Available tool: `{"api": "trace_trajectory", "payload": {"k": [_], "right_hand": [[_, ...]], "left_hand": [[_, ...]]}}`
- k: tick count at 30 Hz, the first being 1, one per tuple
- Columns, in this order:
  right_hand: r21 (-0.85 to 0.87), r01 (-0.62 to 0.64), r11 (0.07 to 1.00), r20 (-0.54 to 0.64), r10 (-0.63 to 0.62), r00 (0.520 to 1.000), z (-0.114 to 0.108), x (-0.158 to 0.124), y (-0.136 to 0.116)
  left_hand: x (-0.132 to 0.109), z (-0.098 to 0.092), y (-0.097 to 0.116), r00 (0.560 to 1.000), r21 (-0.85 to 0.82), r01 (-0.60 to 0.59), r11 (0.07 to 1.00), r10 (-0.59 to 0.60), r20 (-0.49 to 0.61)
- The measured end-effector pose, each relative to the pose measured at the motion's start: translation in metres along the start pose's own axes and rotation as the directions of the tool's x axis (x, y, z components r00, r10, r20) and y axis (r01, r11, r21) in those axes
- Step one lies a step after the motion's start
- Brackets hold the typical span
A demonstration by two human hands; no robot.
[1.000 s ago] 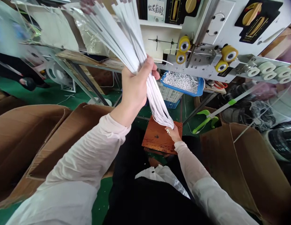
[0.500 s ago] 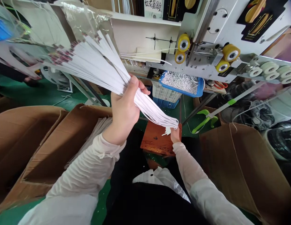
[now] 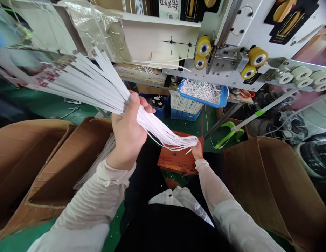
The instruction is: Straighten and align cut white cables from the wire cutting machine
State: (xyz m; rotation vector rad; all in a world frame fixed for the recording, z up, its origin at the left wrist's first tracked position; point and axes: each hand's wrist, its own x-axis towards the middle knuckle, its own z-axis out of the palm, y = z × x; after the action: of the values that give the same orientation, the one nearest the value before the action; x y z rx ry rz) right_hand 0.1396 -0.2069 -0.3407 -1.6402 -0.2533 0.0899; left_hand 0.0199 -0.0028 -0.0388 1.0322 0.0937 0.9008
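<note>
My left hand (image 3: 128, 131) is closed round the middle of a thick bundle of flat white strips (image 3: 99, 87). The strips fan out up and to the left, where their tips carry dark red marks. Their lower ends run down to the right and meet above a small reddish wooden stool (image 3: 175, 159). My right hand (image 3: 197, 152) pinches those lower ends over the stool's top. Both arms wear pale long sleeves.
Open cardboard boxes stand at left (image 3: 42, 157) and right (image 3: 273, 182); the left one holds more strips. Ahead is a white machine with yellow rollers (image 3: 203, 47). A blue basket of white bits (image 3: 205, 92) sits under it. A green-ended tool (image 3: 231, 131) lies on the green floor.
My left hand has swung the bundle from nearly upright down and to the left, so the strips now fan out sideways. My right hand has stayed at the lower ends over the stool.
</note>
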Motion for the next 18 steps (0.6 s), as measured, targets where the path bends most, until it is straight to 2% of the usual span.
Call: {"api": "trace_trajectory", "payload": {"k": [5,10,18], "right_hand": [[-0.013,0.019,1.000,-0.066,-0.020,0.998,-0.006,0.005,-0.009],[-0.008,0.088,0.996,-0.097,-0.088,0.991,-0.011,0.012,-0.021],[-0.016,0.082,0.996,-0.065,-0.083,0.994,-0.006,0.007,0.003]], "left_hand": [[-0.003,-0.006,0.008,0.999,-0.062,-0.021,0.998,0.023,0.028],[-0.005,-0.011,0.016,0.999,-0.134,-0.032,0.990,0.029,-0.026],[-0.005,-0.025,-0.008,0.998,-0.123,-0.010,0.992,0.002,-0.062]]}}
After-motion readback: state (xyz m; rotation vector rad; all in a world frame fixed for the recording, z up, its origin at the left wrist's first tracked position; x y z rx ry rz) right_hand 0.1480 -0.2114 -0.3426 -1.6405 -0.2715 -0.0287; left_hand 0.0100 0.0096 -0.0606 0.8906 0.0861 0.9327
